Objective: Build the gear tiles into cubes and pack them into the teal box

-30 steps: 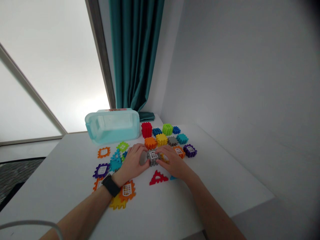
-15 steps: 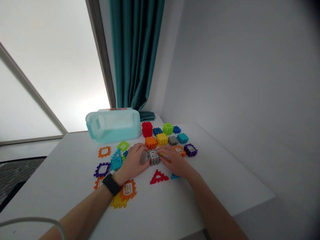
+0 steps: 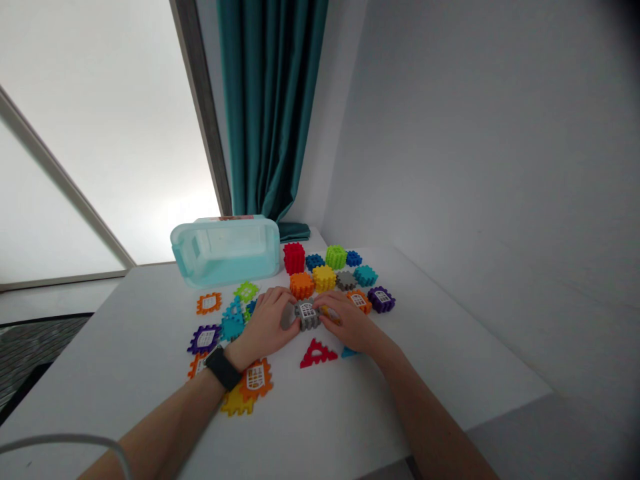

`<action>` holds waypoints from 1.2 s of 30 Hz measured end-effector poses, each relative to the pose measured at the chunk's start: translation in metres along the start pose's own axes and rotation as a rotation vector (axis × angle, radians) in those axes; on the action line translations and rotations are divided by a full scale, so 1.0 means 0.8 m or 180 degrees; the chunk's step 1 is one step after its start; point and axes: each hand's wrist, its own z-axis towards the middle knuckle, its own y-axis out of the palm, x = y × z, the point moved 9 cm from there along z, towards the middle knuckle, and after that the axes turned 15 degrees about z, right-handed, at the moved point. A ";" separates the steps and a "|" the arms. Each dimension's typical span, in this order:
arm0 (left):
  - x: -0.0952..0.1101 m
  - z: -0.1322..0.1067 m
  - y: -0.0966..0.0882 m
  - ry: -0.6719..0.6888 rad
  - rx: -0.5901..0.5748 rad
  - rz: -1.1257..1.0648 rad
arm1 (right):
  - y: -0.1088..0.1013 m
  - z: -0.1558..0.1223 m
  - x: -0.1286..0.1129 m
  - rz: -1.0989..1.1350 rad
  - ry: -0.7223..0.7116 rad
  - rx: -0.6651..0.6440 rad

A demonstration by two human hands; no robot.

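Observation:
Between my two hands is a stack of grey toothed building tiles (image 3: 308, 315), its top tile marked with a white window pattern. My left hand (image 3: 270, 322), with a dark watch on its wrist, grips the stack's left side between thumb and fingers. The fingers of my right hand (image 3: 349, 321) close on its right side, and a yellow piece (image 3: 330, 313) shows partly under that hand. Just behind the grey stack sits an orange stack (image 3: 302, 285). A red triangular tile (image 3: 318, 353) lies in front, and a blue piece (image 3: 349, 352) is half hidden by my right wrist.
A pale turquoise plastic bin (image 3: 227, 257) stands at the back left. Red (image 3: 295, 259), yellow (image 3: 325, 278), lime (image 3: 336, 257) and purple (image 3: 381, 300) stacks are grouped behind and to the right. Loose purple (image 3: 205, 339) and orange tiles (image 3: 256, 379) lie around my left forearm.
Almost nothing differs. Both hands keep their hold on the grey stack in the same spot, and the view has shifted only very slightly.

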 end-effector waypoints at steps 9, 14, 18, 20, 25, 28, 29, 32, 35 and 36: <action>0.000 0.000 0.001 -0.0002 -0.0049 0.0050 | 0.000 0.000 0.001 0.0070 0.0026 -0.0034; 0.001 0.000 0.002 0.0002 -0.0073 0.0030 | 0.002 0.000 0.004 0.0052 0.0023 -0.0049; 0.001 0.000 0.003 0.0030 -0.0075 0.0044 | 0.002 0.000 0.005 0.0044 0.0039 -0.0066; 0.001 0.000 0.004 0.0032 -0.0100 0.0065 | 0.002 0.000 0.005 0.0059 0.0048 -0.0066; 0.002 0.000 0.003 -0.0003 -0.0152 0.0105 | 0.003 0.001 0.004 0.0084 0.0081 -0.0067; 0.002 0.000 0.002 -0.0027 -0.0136 0.0113 | 0.004 0.001 0.003 0.0066 0.0117 -0.0095; 0.002 0.000 0.001 -0.0032 -0.0134 0.0118 | 0.004 0.000 0.002 0.0064 0.0122 -0.0100; 0.003 -0.001 0.000 -0.0027 -0.0136 0.0137 | 0.002 -0.001 0.001 0.0067 0.0124 -0.0084; 0.003 -0.002 -0.001 -0.0032 -0.0154 0.0141 | -0.002 -0.001 -0.001 0.0067 0.0131 -0.0050; 0.002 -0.002 -0.001 -0.0041 -0.0168 0.0144 | -0.002 -0.001 -0.001 0.0064 0.0132 -0.0042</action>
